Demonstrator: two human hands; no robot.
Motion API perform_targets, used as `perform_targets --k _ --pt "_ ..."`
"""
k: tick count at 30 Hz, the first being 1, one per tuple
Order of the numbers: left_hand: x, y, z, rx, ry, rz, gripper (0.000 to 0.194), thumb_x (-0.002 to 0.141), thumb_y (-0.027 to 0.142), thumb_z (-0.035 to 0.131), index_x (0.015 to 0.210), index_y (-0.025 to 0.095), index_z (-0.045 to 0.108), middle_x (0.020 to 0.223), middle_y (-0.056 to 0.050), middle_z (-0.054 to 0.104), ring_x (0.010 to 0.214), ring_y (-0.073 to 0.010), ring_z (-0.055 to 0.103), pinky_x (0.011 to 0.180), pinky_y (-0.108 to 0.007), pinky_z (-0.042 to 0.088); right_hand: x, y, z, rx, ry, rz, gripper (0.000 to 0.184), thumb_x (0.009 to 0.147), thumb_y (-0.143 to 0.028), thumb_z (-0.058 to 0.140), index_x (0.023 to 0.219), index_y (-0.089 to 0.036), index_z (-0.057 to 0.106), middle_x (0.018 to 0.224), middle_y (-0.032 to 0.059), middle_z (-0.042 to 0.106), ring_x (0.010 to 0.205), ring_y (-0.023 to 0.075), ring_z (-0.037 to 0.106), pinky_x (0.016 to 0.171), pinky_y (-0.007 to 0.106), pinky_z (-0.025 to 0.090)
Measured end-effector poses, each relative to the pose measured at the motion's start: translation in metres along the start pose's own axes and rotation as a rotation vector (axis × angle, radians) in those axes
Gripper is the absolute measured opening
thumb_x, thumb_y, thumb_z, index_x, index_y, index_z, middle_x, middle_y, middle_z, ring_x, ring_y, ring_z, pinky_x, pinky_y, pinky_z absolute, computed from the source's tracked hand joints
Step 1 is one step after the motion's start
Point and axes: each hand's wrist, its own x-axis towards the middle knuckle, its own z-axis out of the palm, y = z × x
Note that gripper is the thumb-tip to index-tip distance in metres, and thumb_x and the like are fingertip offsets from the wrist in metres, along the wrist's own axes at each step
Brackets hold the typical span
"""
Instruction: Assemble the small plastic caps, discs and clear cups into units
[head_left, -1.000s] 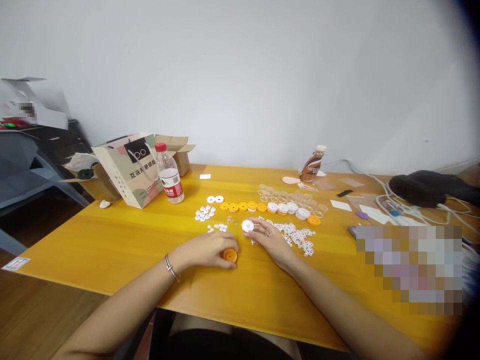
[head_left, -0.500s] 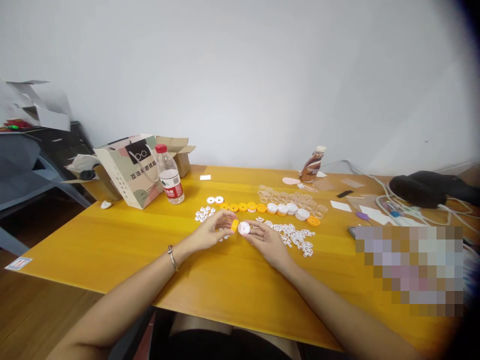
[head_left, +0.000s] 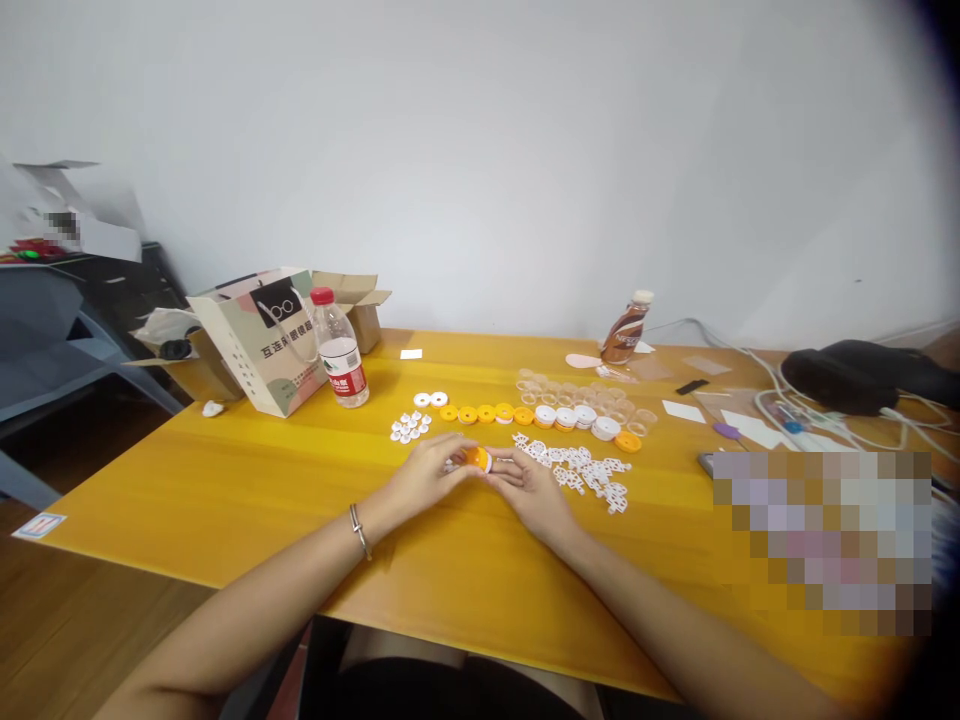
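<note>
My left hand [head_left: 427, 472] and my right hand [head_left: 531, 484] meet just above the yellow table [head_left: 225, 490], fingers pinched together round a small orange and white round part [head_left: 478, 459]. The orange half sits on the left-hand side, the white half toward the right hand. Behind the hands lies a row of orange discs [head_left: 486, 412] and white caps [head_left: 576, 417]. A heap of small white pieces [head_left: 589, 472] lies just right of my right hand, and a smaller cluster of white pieces [head_left: 409, 427] lies left of the row.
A water bottle [head_left: 339, 348] and a paper bag [head_left: 259, 338] stand at the back left beside a cardboard box [head_left: 358, 300]. A brown drink bottle [head_left: 624, 328] stands at the back. Clear cups [head_left: 577, 392], cables [head_left: 817, 420] and a black object [head_left: 862, 375] lie to the right.
My left hand lifted the orange piece off the table and brought it to the white piece in my right hand. The two pieces are now pressed together between both hands.
</note>
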Motion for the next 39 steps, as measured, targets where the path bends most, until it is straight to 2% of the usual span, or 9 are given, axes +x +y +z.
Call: perform_targets --k 6,10,17,26,32,39 --pt "-0.001 -0.003 0.004 -0.023 0.005 -0.009 0.028 0.077 0.034 0.054 0.098 0.016 0.058 0.088 -0.005 0.060 0.078 -0.0136 0.057 0.073 -0.027 0.046 -0.003 0.001 0.003 -0.020 0.048 -0.014 0.021 0.069 -0.027 0.060 0.089 -0.022 0.056 0.090 0.0023 0.067 0.086 0.0171 0.063 0.085 0.036 0.048" --pt "-0.002 -0.004 0.005 -0.059 0.008 -0.044 0.027 0.075 0.035 0.056 0.093 0.015 0.059 0.085 -0.005 0.061 0.076 -0.0133 0.057 0.072 -0.026 0.046 -0.006 -0.001 0.004 -0.044 0.026 -0.030 0.017 0.071 -0.025 0.057 0.088 -0.024 0.057 0.093 0.0013 0.067 0.088 0.0171 0.063 0.085 0.035 0.048" --pt "-0.002 0.000 0.005 -0.094 0.022 -0.118 0.024 0.074 0.036 0.057 0.084 0.014 0.058 0.081 -0.004 0.062 0.075 -0.0136 0.058 0.070 -0.024 0.046 -0.012 -0.001 0.005 -0.118 0.023 -0.102 0.023 0.074 -0.023 0.053 0.097 -0.026 0.056 0.104 0.0007 0.063 0.096 0.0189 0.060 0.090 0.037 0.045" --pt "-0.003 0.002 0.005 -0.009 0.028 -0.035 0.024 0.076 0.038 0.054 0.084 0.015 0.059 0.081 -0.004 0.060 0.074 -0.0131 0.055 0.071 -0.025 0.044 -0.012 -0.004 0.003 -0.107 0.016 -0.091 0.022 0.074 -0.024 0.054 0.095 -0.028 0.056 0.105 0.0002 0.063 0.096 0.0202 0.060 0.089 0.039 0.045" --pt "-0.002 0.004 0.001 0.000 0.001 -0.033 0.026 0.077 0.038 0.053 0.088 0.015 0.058 0.081 -0.004 0.058 0.074 -0.0131 0.054 0.072 -0.026 0.044 -0.006 -0.003 0.002 -0.077 0.040 0.024 0.041 0.070 -0.023 0.059 0.110 -0.029 0.052 0.090 0.0005 0.069 0.087 0.0199 0.064 0.084 0.039 0.047" --pt "-0.004 0.009 -0.003 0.084 -0.079 0.022 0.027 0.080 0.036 0.049 0.099 0.016 0.055 0.089 -0.005 0.055 0.078 -0.0136 0.053 0.075 -0.027 0.043 -0.004 -0.003 0.004 -0.020 -0.003 -0.003 0.032 0.069 -0.026 0.060 0.101 -0.025 0.060 0.097 0.0016 0.067 0.091 0.0196 0.062 0.086 0.037 0.047"
